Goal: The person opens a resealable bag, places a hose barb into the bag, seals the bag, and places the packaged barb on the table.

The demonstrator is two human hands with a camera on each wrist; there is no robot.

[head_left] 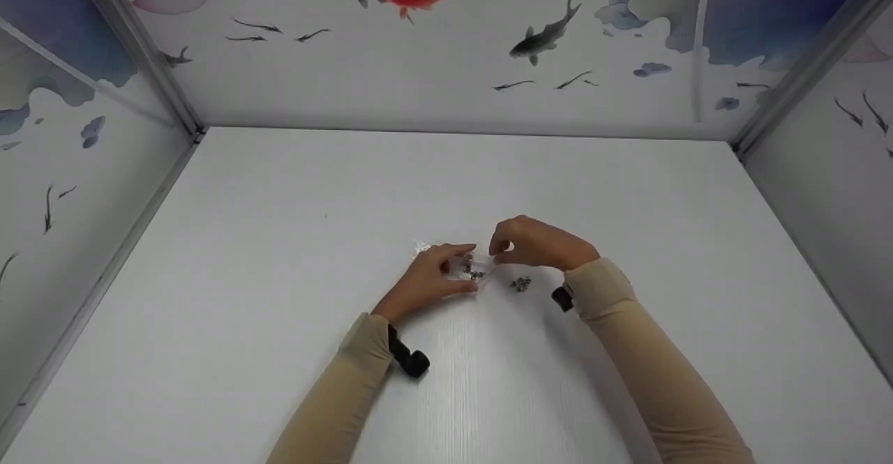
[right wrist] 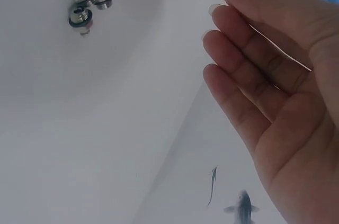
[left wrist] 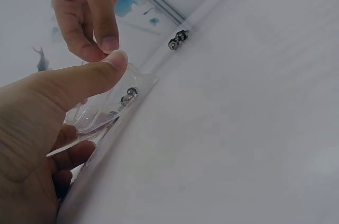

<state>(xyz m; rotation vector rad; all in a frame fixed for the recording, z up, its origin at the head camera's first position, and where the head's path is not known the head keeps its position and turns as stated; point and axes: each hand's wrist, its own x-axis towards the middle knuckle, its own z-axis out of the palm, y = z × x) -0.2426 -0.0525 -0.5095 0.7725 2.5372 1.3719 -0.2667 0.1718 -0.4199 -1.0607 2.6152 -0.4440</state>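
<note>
A clear plastic container (left wrist: 100, 107), which cannot be told for certain as a box or a bag, lies low over the table with small metal fittings (head_left: 477, 275) in it. My left hand (head_left: 427, 274) grips it from the left, thumb on top and fingers around the side and below. At its right edge my right hand (head_left: 537, 242) pinches the plastic between thumb and forefinger; in the right wrist view its other fingers (right wrist: 254, 70) are loosely bent. A small heap of barbed metal fittings with dark rings (right wrist: 90, 1) rests on the table just below the right hand.
The white table (head_left: 279, 255) stretches around both hands. White panels printed with fish (head_left: 432, 52) stand at the back and sides, joined by metal corner posts (head_left: 139, 45). A crinkled piece of clear plastic (head_left: 421, 246) shows behind the left hand.
</note>
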